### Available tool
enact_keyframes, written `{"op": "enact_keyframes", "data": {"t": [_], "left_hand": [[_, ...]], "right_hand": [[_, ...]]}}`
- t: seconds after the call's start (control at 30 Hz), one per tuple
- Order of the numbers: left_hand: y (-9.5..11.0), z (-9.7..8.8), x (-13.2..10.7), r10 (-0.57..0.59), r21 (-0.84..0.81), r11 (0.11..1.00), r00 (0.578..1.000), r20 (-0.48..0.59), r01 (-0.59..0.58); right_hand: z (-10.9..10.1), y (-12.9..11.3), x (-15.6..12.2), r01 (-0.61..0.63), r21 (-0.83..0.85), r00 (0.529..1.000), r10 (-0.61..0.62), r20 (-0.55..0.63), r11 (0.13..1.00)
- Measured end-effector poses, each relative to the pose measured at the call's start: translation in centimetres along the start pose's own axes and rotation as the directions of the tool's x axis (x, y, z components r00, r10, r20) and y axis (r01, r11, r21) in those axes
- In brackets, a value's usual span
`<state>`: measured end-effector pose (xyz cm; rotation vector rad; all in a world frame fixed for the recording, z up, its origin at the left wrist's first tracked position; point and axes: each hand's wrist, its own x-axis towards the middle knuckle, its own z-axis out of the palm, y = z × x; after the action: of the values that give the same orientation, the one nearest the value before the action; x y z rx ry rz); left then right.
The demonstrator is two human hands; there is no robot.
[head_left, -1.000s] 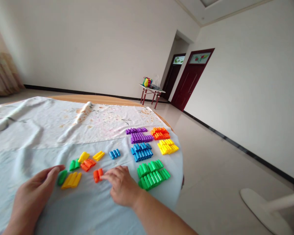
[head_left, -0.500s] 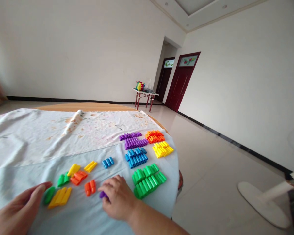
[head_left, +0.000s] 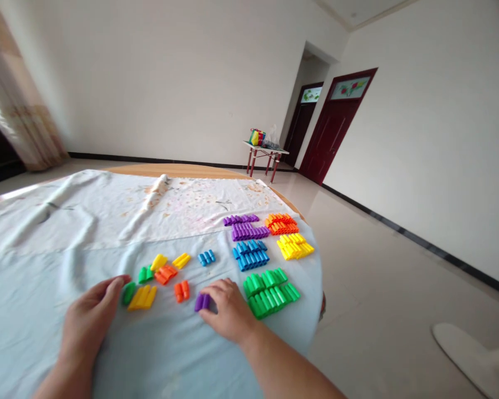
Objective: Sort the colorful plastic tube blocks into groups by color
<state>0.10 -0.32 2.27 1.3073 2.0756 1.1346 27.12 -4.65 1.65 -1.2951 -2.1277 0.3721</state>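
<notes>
My right hand lies on the pale blue cloth, fingers curled, with its fingertips pressed against a small purple piece. My left hand rests flat on the cloth, fingers stretched toward a green piece and a yellow group. Between the hands sit small orange pieces. Further back lie loose green, orange, yellow and blue pieces.
Sorted rows lie at the right: green, blue, purple, orange, yellow. The round table's edge drops to a tiled floor. A small table stands by dark red doors. A white fan base sits on the floor.
My right hand has drawn back from the orange pieces and now presses on a purple piece. My left hand stays flat by the green piece. The view has shifted.
</notes>
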Motion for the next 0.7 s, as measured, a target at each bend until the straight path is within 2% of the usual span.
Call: {"op": "enact_keyframes", "data": {"t": [0.1, 0.47, 0.57, 0.7], "left_hand": [[0.9, 0.0, -0.5, -0.011, -0.011, 1.0, 1.0, 0.009, 0.012], [0.6, -0.2, -0.1, -0.027, 0.004, 1.0, 0.999, 0.024, 0.027], [0.8, -0.3, 0.0, -0.043, 0.015, 0.999, 0.999, 0.029, 0.043], [0.8, -0.3, 0.2, -0.05, 0.02, 0.999, 0.998, 0.024, 0.049]], "right_hand": [[-0.2, 0.0, -0.1, 0.005, 0.065, 1.0, -0.003, -0.023, 0.998], [-0.5, 0.0, 0.0, 0.011, 0.142, 1.0, -0.01, -0.008, 0.99], [-2.0, -0.3, 0.4, -0.004, 0.209, 0.999, 0.011, -0.035, 0.978], [-5.4, 0.3, 1.7, -0.034, 0.281, 0.996, 0.054, -0.065, 0.959]]}}
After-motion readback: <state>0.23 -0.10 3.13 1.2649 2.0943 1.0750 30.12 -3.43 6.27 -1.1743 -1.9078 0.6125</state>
